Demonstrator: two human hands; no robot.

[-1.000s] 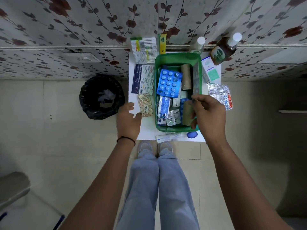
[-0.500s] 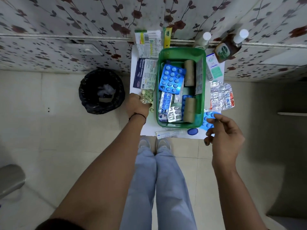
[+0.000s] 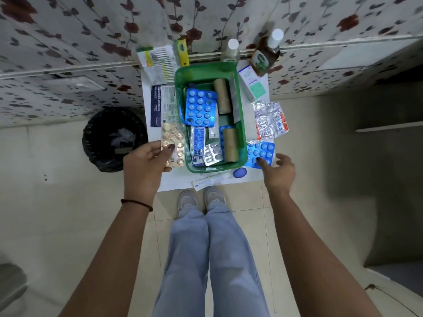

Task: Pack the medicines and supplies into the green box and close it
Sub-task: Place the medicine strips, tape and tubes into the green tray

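green box [image 3: 180, 88]: open, on the white surface [image 3: 178, 183] against the flowered wall. inside: a large blue pill sheet [image 3: 200, 107], two cardboard rolls, one at the far side [image 3: 221, 96] and one at the near right [image 3: 230, 145], and silver pill strips [image 3: 212, 153]. left of the box: a gold pill sheet [image 3: 172, 143], pinched in the grip of the left hand [image 3: 144, 163], thumb on top. right of the box: a small blue pill sheet [image 3: 261, 152] on the surface, the right hand [image 3: 278, 171] with fingers spread, one fingertip touching its near edge. beyond it: a pile of silver strips [image 3: 269, 120], a white and green carton [image 3: 253, 84], a brown bottle [image 3: 263, 57]. near edge: a tube [image 3: 210, 180], a blue cap [image 3: 239, 172]. on the floor to the left: a black bin [image 3: 114, 138].
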